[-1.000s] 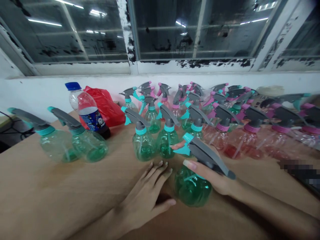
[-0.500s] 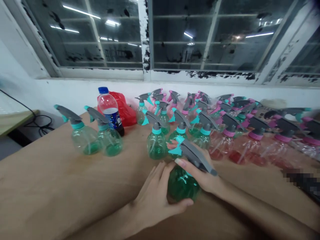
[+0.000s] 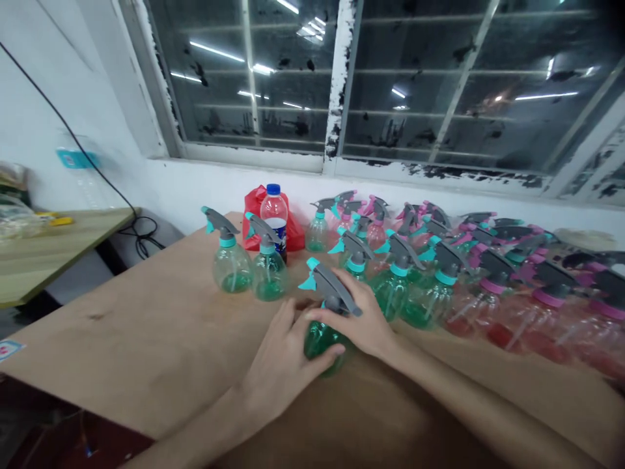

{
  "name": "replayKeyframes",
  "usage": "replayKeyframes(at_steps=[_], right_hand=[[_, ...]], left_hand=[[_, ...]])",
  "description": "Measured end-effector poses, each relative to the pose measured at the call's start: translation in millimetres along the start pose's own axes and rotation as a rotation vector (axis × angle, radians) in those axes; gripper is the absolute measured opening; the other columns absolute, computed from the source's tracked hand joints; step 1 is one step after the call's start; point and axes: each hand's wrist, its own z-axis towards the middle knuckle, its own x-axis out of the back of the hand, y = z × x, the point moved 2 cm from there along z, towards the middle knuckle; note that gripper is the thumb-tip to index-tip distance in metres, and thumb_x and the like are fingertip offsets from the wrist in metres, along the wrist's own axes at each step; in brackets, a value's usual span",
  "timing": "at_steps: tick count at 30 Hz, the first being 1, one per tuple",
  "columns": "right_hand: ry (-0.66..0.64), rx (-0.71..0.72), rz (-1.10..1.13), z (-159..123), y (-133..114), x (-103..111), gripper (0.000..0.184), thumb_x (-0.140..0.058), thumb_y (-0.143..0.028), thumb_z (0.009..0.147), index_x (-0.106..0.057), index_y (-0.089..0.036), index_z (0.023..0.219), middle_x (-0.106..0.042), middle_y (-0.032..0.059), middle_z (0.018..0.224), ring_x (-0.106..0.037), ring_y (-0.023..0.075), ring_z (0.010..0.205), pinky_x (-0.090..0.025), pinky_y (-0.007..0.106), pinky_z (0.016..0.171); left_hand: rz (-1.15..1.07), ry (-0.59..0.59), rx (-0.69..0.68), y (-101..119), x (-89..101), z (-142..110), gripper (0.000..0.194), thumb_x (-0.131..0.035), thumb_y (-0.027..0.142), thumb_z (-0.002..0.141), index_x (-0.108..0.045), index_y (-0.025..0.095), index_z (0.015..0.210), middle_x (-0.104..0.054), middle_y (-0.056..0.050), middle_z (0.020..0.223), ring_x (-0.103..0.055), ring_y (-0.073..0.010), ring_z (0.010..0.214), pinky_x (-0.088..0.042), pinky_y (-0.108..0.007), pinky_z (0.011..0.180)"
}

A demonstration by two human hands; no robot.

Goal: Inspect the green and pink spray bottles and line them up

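A green spray bottle point(image 3: 318, 339) with a grey and turquoise trigger head point(image 3: 333, 286) is between my hands near the middle of the table, its nozzle towards the far left. My left hand point(image 3: 276, 355) curves around the left side of its round body, thumb across the near side. From the right, my right hand point(image 3: 364, 319) wraps the bottle just below the trigger head; some of its fingers are hidden behind. Two green spray bottles point(image 3: 232, 266) stand apart at the left. Close behind my right hand is a row of green spray bottles point(image 3: 390, 286).
Pink spray bottles point(image 3: 481, 309) crowd the table's right side. A blue-capped drink bottle point(image 3: 273, 208) and red plastic bag point(image 3: 295, 231) are by the wall under the window. A second table point(image 3: 63, 241) and a black cable point(image 3: 141, 234) lie left.
My view has swung left, showing more of the second table. Both hands have carried the green spray bottle leftward, away from the row and closer to the two separate bottles.
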Motion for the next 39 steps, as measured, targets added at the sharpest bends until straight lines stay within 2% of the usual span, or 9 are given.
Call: replayKeyframes(at_steps=[3, 6, 9, 13, 18, 25, 31, 36, 39], right_hand=[[-0.011, 0.108, -0.025, 5.8, -6.0, 13.7, 0.053, -0.070, -0.039, 0.075, -0.052, -0.023, 0.122, -0.062, 0.0089, 0.119, -0.058, 0.0225, 0.106, -0.046, 0.040, 0.089], [0.126, 0.178, -0.200, 13.8, -12.2, 35.1, 0.034, -0.061, -0.039, 0.083, -0.058, -0.022, 0.112, -0.065, 0.0084, 0.104, -0.060, 0.0224, 0.094, -0.048, 0.038, 0.079], [0.252, 0.260, -0.550, 28.5, -15.4, 51.6, 0.024, -0.059, -0.037, 0.085, -0.062, -0.017, 0.100, -0.067, 0.0098, 0.095, -0.060, 0.0239, 0.090, -0.044, 0.039, 0.080], [0.180, 0.186, -0.964, 53.3, -5.7, 58.5, 0.031, -0.055, -0.039, 0.087, -0.064, -0.013, 0.102, -0.070, 0.0124, 0.094, -0.062, 0.0293, 0.092, -0.037, 0.042, 0.085], [0.069, 0.071, -1.193, 65.4, 9.4, 51.9, 0.041, -0.048, -0.044, 0.090, -0.062, -0.008, 0.104, -0.072, 0.0136, 0.073, -0.066, 0.0320, 0.077, -0.027, 0.050, 0.092], [-0.017, 0.084, -1.234, 63.6, 16.1, 40.7, 0.032, -0.044, -0.029, 0.092, -0.065, -0.007, 0.100, -0.071, 0.0125, 0.068, -0.066, 0.0290, 0.074, -0.021, 0.048, 0.097], [-0.020, 0.085, -1.206, 60.6, 16.4, 46.4, 0.035, -0.040, -0.031, 0.094, -0.064, -0.007, 0.104, -0.071, 0.0115, 0.067, -0.065, 0.0279, 0.069, -0.023, 0.049, 0.096], [-0.030, 0.107, -1.166, 45.6, 7.1, 52.7, 0.034, -0.042, -0.033, 0.094, -0.064, -0.009, 0.104, -0.072, 0.0120, 0.073, -0.065, 0.0270, 0.072, -0.026, 0.046, 0.095], [-0.036, 0.120, -1.137, 29.7, -3.1, 58.0, 0.032, -0.043, -0.033, 0.094, -0.064, -0.011, 0.101, -0.072, 0.0106, 0.075, -0.066, 0.0248, 0.072, -0.025, 0.045, 0.098]], left_hand=[[0.072, 0.029, -0.012, -15.2, 8.8, 7.9, 0.048, -0.053, 0.054, 0.090, -0.047, 0.021, 0.123, -0.055, -0.008, 0.116, -0.054, -0.0277, 0.107, -0.046, -0.043, 0.090], [0.219, 0.067, -0.003, -30.3, 10.9, 19.6, 0.054, -0.052, 0.058, 0.089, -0.044, 0.018, 0.125, -0.059, -0.009, 0.114, -0.057, -0.0277, 0.104, -0.046, -0.042, 0.087], [0.296, 0.083, 0.002, -41.4, 9.2, 33.1, 0.051, -0.052, 0.057, 0.090, -0.049, 0.014, 0.117, -0.062, -0.011, 0.109, -0.058, -0.0297, 0.101, -0.043, -0.045, 0.086], [0.384, 0.091, -0.010, -46.7, 7.9, 50.5, 0.046, -0.056, 0.052, 0.090, -0.055, 0.013, 0.114, -0.061, -0.013, 0.109, -0.054, -0.0330, 0.103, -0.041, -0.045, 0.082], [0.489, 0.109, -0.010, -46.7, 7.5, 66.4, 0.043, -0.060, 0.048, 0.089, -0.060, 0.013, 0.112, -0.057, -0.014, 0.109, -0.049, -0.0346, 0.102, -0.038, -0.045, 0.082], [0.561, 0.124, -0.016, -48.0, 4.9, 76.7, 0.050, -0.055, 0.052, 0.090, -0.058, 0.011, 0.119, -0.056, -0.016, 0.104, -0.047, -0.0352, 0.102, -0.038, -0.045, 0.081], [0.565, 0.160, -0.021, -36.8, 12.4, 54.5, 0.060, -0.045, 0.058, 0.092, -0.050, 0.009, 0.128, -0.053, -0.016, 0.106, -0.048, -0.0353, 0.101, -0.039, -0.047, 0.080], [0.254, 0.101, -0.176, -7.6, 12.5, 23.8, 0.042, -0.049, 0.048, 0.093, -0.054, 0.015, 0.119, -0.053, -0.012, 0.110, -0.051, -0.0297, 0.102, -0.042, -0.044, 0.084], [0.031, -0.009, -0.121, 7.9, -1.0, 10.9, 0.043, -0.051, 0.043, 0.093, -0.045, 0.017, 0.127, -0.051, -0.011, 0.118, -0.051, -0.0269, 0.111, -0.043, -0.041, 0.091]])
